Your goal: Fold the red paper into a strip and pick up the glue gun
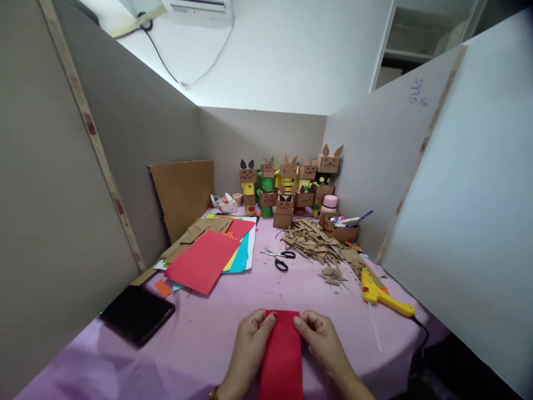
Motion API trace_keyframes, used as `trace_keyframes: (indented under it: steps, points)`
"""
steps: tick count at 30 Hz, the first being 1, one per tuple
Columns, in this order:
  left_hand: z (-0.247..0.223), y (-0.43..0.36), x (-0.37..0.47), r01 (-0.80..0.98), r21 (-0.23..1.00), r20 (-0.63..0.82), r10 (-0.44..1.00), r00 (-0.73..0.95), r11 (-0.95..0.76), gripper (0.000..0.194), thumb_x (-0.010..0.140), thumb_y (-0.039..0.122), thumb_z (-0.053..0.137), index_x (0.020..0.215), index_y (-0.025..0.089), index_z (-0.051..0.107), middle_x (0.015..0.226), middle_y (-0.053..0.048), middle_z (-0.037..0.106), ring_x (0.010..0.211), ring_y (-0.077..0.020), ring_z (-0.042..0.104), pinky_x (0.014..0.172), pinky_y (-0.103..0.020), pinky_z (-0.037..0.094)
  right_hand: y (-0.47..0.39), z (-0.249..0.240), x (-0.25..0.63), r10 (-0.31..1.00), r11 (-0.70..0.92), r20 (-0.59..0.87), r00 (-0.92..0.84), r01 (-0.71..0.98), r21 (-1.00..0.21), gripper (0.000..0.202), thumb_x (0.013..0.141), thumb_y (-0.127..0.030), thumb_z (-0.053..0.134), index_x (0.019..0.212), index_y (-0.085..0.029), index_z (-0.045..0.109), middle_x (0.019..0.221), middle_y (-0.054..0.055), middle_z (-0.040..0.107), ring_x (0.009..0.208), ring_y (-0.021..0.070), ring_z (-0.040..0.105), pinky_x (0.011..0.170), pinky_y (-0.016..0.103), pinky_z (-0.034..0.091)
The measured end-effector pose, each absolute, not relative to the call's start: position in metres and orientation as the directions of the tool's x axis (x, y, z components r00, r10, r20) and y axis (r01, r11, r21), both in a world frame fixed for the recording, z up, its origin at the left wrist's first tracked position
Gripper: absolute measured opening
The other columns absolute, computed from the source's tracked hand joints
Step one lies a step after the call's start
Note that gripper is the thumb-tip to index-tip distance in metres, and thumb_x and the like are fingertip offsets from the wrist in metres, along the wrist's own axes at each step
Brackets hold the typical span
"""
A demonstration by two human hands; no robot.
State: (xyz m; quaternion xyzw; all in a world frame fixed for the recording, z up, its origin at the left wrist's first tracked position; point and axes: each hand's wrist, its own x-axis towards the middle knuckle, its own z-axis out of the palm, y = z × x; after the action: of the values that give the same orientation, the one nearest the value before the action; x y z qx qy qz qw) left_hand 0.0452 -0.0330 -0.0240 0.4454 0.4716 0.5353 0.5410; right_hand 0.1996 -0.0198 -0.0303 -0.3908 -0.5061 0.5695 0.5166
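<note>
A long strip of red paper (283, 361) lies between my hands at the table's front edge, its lower end cut off by the frame. My left hand (252, 339) pinches its upper left corner, thumb on top. At the upper right corner my right hand (322, 339) grips it the same way. Beyond the strip, black-handled scissors (280, 258) rest on the cloth with their blades apart. To the right lies a yellow glue gun (385, 294), a clear glue stick (374, 328) beside it.
Coloured paper sheets (204, 261) and a black tablet-like device (138, 314) lie on the left. Cardboard scraps (314, 239) are heaped centre right, near a box of pens (343, 225). Several cardboard animal figures (284, 208) stand at the back. Grey partitions (262, 133) enclose the table.
</note>
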Motion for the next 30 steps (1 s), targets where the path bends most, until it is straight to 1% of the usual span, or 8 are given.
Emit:
trace_keyframes:
  steps: [6,9,11,14,22,24,27,30]
  points:
    - [-0.02,-0.034,0.045,-0.222,0.974,-0.037,0.999,-0.009,0.034,0.034,0.073,0.049,0.063,0.068,0.016,0.055,0.056,0.002,0.058,0.049,-0.0117,0.049,0.05,-0.023,0.041,-0.02,-0.038,0.199,0.993,0.035,0.053,-0.11,-0.162,-0.986,0.043,0.07,-0.052,0.066,0.052,-0.019,0.045,0.042,-0.006,0.048,0.039,0.0069,0.037,0.041,0.021,0.027]
    - [-0.017,-0.035,0.046,-0.26,0.965,-0.039,0.999,-0.008,0.036,0.033,0.076,0.05,0.058,0.075,0.017,0.055,0.055,0.003,0.058,0.047,-0.0128,0.051,0.054,-0.027,0.044,-0.021,-0.037,0.199,0.993,0.022,0.041,-0.11,-0.173,-0.985,0.043,0.075,-0.054,0.06,0.055,-0.019,0.046,0.045,-0.004,0.052,0.04,0.0081,0.043,0.042,0.021,0.031]
    - [-0.017,-0.036,0.046,-0.255,0.966,-0.033,0.999,-0.022,0.027,0.033,0.075,0.049,0.059,0.071,0.017,0.054,0.055,0.004,0.057,0.048,-0.0121,0.051,0.052,-0.025,0.042,-0.022,-0.033,0.2,0.989,0.028,0.054,-0.134,-0.19,-0.981,0.04,0.076,-0.055,0.058,0.063,-0.018,0.052,0.051,-0.004,0.054,0.044,0.0086,0.046,0.045,0.021,0.034]
    - [-0.02,-0.036,0.047,-0.221,0.975,-0.024,0.999,-0.028,0.018,0.033,0.073,0.047,0.063,0.067,0.016,0.054,0.056,0.003,0.057,0.05,-0.0109,0.048,0.049,-0.022,0.037,-0.025,-0.028,0.199,0.98,0.042,0.081,-0.183,-0.204,-0.978,0.035,0.073,-0.05,0.065,0.075,-0.016,0.06,0.058,-0.004,0.055,0.049,0.0078,0.045,0.047,0.019,0.033]
    - [-0.017,-0.039,0.049,-0.183,0.983,-0.015,0.999,0.042,0.022,0.039,0.068,0.048,0.068,0.055,0.015,0.051,0.05,0.005,0.046,0.047,-0.0081,0.036,0.044,-0.02,0.026,-0.022,-0.033,0.199,0.971,-0.026,0.034,-0.235,-0.248,-0.968,0.036,0.068,-0.048,0.071,0.064,-0.013,0.062,0.056,-0.003,0.057,0.052,0.0084,0.044,0.05,0.02,0.035]
    - [-0.014,-0.04,0.049,-0.216,0.976,-0.018,0.997,0.069,0.033,0.041,0.07,0.051,0.064,0.056,0.015,0.051,0.05,0.005,0.045,0.047,-0.0082,0.036,0.044,-0.02,0.027,-0.023,-0.033,0.2,0.973,-0.043,0.019,-0.23,-0.262,-0.964,0.036,0.067,-0.048,0.071,0.064,-0.014,0.061,0.056,-0.003,0.058,0.052,0.0086,0.045,0.051,0.02,0.036]
    - [-0.01,-0.042,0.049,-0.287,0.957,-0.015,0.996,0.092,0.041,0.043,0.076,0.056,0.056,0.061,0.015,0.054,0.055,0.002,0.051,0.052,-0.0107,0.045,0.051,-0.021,0.036,-0.024,-0.032,0.202,0.975,-0.078,-0.012,-0.221,-0.291,-0.954,0.034,0.067,-0.047,0.072,0.067,-0.015,0.062,0.056,-0.002,0.061,0.053,0.0095,0.05,0.053,0.021,0.039]
    - [-0.008,-0.043,0.048,-0.333,0.942,-0.016,0.996,0.091,0.046,0.042,0.075,0.055,0.057,0.065,0.014,0.059,0.062,-0.001,0.057,0.059,-0.013,0.051,0.057,-0.023,0.041,-0.025,-0.031,0.203,0.973,-0.116,-0.04,-0.225,-0.333,-0.936,0.031,0.068,-0.045,0.072,0.069,-0.015,0.063,0.057,-0.001,0.064,0.055,0.0105,0.053,0.054,0.021,0.041]
